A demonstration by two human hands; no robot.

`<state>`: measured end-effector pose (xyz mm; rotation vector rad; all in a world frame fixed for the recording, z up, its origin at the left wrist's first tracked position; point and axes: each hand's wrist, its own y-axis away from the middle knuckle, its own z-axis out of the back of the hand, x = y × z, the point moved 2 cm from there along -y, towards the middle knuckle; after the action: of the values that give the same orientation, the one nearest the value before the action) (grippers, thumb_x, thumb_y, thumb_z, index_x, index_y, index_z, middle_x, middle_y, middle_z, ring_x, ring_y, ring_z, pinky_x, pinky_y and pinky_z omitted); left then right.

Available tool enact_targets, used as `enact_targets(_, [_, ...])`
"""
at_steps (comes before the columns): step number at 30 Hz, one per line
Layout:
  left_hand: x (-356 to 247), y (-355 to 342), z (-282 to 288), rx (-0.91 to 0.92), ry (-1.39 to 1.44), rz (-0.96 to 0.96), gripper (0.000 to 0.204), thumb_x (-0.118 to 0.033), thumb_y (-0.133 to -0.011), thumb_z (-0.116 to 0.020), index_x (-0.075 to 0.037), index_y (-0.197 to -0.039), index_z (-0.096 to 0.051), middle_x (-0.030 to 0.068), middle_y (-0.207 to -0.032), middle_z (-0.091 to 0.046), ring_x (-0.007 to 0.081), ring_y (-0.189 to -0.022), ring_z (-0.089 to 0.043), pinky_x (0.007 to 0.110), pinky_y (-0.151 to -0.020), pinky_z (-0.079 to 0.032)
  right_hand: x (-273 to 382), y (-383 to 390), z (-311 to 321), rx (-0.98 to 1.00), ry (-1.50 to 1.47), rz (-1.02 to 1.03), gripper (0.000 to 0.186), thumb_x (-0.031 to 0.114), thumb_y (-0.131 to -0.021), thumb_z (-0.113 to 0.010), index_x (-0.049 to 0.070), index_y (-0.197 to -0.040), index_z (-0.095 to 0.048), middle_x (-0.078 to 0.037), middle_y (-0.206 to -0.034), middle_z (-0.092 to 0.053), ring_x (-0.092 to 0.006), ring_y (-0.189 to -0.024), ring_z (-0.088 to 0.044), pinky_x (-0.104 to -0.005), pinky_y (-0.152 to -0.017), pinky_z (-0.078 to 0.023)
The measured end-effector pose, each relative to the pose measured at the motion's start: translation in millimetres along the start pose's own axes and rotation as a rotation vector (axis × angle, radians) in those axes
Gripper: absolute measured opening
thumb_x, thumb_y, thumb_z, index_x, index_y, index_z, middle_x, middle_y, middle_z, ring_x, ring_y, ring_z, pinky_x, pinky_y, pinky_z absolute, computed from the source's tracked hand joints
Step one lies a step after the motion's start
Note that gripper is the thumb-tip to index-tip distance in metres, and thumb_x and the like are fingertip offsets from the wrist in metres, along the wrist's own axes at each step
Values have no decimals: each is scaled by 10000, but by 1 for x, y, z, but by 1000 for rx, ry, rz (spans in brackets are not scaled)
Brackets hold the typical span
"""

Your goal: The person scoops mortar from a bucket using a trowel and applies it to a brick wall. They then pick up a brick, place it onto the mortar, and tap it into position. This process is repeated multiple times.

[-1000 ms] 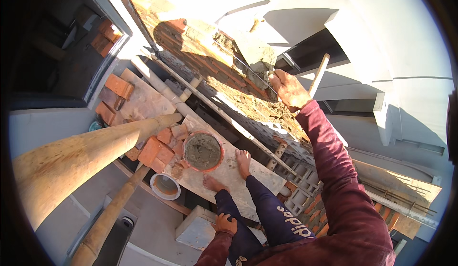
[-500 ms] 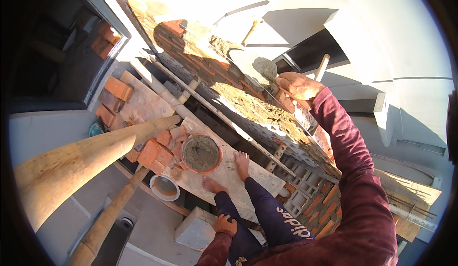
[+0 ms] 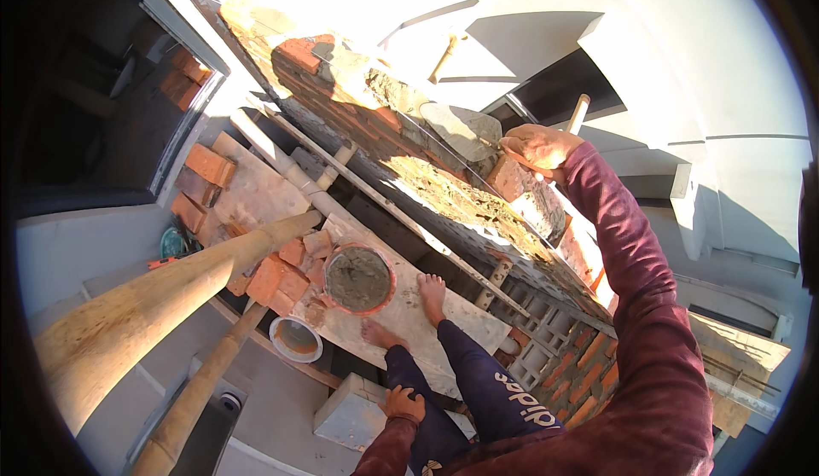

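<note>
My right hand (image 3: 539, 148) is closed round the handle of a trowel. The trowel's grey, mortar-smeared blade (image 3: 461, 130) lies flat at the top of the brick wall (image 3: 341, 109), over the mortar (image 3: 391, 92). Just below that hand, a brick (image 3: 509, 177) sits at the wall's upper edge, with more bricks further along to the right. A thin string line (image 3: 465, 167) runs along the wall. My left hand (image 3: 403, 403) rests on my left knee, fingers spread over the dark trousers and holding nothing.
My bare feet stand on a plank platform (image 3: 401, 305). On it are a round tub of mortar (image 3: 360, 278) and several loose bricks (image 3: 277, 281). A white bucket (image 3: 295, 338) stands beside them. Thick bamboo poles (image 3: 171, 305) cross at the left; a rail (image 3: 392, 207) runs between platform and wall.
The trowel blade has come down and turned flatter along the wall top. My right hand has shifted slightly to the right, uncovering more of the brick below. My left hand stays on the knee.
</note>
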<state>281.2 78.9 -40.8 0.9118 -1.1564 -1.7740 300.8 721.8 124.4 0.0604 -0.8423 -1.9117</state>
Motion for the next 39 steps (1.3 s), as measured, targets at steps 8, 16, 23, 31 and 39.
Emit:
enact_targets(8, [-13,-3,-11,27,-39,-33,408,-397,-830,-625,-219,-1190,-691,54,-1486,-453,290,-1437,-305,618,-1180,-93,-26,-50,20,-152,295,271,363,176,-931,-476,-25,-1231,-517,-174,-1099,-582,-298,-982,-611,-355,-846,-547])
enact_targets(16, [-1,-1,-20,32,11,27,402,-380,-840,-629,-204,-1197,-688,65,-1498,-435,302,-1460,-263,609,-1187,-68,-25,6,23,-167,304,112,331,59,-902,-545,-20,-1221,-505,-136,-1055,-542,-254,-882,-592,-315,-694,-539])
enact_targets(23, [17,13,-36,56,17,40,409,-381,-848,-632,-199,-1211,-668,66,-1487,-442,308,-1457,-264,616,-1178,-92,166,9,-95,73,-34,47,229,189,-969,-498,-36,-1010,-501,-177,-730,-592,-387,-704,-616,-488,-683,-482])
enact_targets(31, [48,24,-68,46,77,47,404,-361,-836,-644,-183,-1198,-674,86,-1471,-458,325,-1447,-279,637,-1164,-115,242,-117,-419,436,-274,-280,448,295,-914,-475,-87,-1094,-626,-277,-892,-696,-377,-813,-703,-490,-728,-539])
enact_targets(39, [50,21,-81,68,124,-14,387,-352,-837,-643,-178,-1179,-685,109,-1461,-466,353,-1438,-291,655,-1151,-124,293,-123,-508,439,-1150,-466,317,251,-934,-534,-35,-867,-654,-178,-723,-668,-285,-621,-654,-392,-566,-518])
